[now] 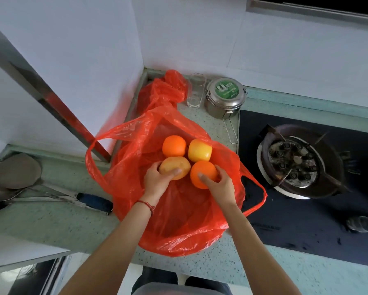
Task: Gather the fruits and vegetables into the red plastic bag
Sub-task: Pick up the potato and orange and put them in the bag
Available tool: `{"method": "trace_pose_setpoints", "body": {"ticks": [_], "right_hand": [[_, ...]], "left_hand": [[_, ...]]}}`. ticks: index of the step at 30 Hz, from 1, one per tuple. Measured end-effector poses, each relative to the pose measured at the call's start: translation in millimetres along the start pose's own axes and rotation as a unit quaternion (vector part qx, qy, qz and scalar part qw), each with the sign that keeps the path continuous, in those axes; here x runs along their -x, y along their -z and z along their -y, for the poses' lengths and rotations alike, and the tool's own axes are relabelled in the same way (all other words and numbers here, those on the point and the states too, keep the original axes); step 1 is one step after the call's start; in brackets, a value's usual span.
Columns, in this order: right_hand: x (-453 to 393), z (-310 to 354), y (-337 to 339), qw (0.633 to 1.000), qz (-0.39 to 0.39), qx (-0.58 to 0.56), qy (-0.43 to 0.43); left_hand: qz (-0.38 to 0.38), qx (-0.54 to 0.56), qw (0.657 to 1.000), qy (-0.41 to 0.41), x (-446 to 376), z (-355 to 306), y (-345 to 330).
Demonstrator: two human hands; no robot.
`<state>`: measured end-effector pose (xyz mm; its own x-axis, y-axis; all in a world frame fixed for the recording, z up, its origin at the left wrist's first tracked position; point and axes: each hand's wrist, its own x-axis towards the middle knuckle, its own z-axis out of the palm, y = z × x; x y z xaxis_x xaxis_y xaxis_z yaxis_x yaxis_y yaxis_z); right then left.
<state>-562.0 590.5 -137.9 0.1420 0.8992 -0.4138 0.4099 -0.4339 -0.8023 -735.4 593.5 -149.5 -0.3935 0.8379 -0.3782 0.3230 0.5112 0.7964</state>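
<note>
Red plastic bag [178, 220] is seen spread open on the speckled counter [51, 220] between the knife [93, 202] at the left and the gas hob [295, 162] at the right, and all four pieces of produce in view already lie within its mouth. From left to right, the potato [174, 167] is gripped by the left hand [157, 179] with fingers curled round it, an orange [174, 145] and a yellow fruit [200, 150] rest unheld behind, and the nearer orange [203, 173] is held by the right hand [221, 186]. Gathering is judged nearly done: both held pieces have yet to be released, no loose produce is seen outside the bag, and a second red bag [164, 92] lies crumpled behind.
</note>
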Motion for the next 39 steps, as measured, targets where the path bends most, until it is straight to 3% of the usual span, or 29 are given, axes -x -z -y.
{"method": "trace_pose_setpoints", "body": {"ticks": [12, 26, 32, 36, 39], "right_hand": [[-7.7, -0.4, -1.2, 1.000, 0.010, 0.011, -0.017], [9.9, -2.0, 3.5, 0.999, -0.030, 0.024, 0.033], [33.9, -6.2, 11.0, 0.984, -0.070, 0.115, 0.114], [48.8, -16.7, 18.2, 0.950, -0.110, 0.235, 0.175], [57.9, -33.0, 25.5, 0.933, -0.140, 0.288, 0.166]], "left_hand": [[0.003, -0.012, 1.000, -0.007, -2.2, 2.8, -10.7], [0.013, 0.003, 0.998, -0.061, 9.3, 10.0, 2.7], [0.024, -0.078, 0.978, -0.193, 27.2, 5.1, 5.4], [0.059, -0.169, 0.938, -0.296, 33.6, 7.9, -0.6], [0.075, -0.232, 0.903, -0.354, 39.0, 5.5, -9.4]]}}
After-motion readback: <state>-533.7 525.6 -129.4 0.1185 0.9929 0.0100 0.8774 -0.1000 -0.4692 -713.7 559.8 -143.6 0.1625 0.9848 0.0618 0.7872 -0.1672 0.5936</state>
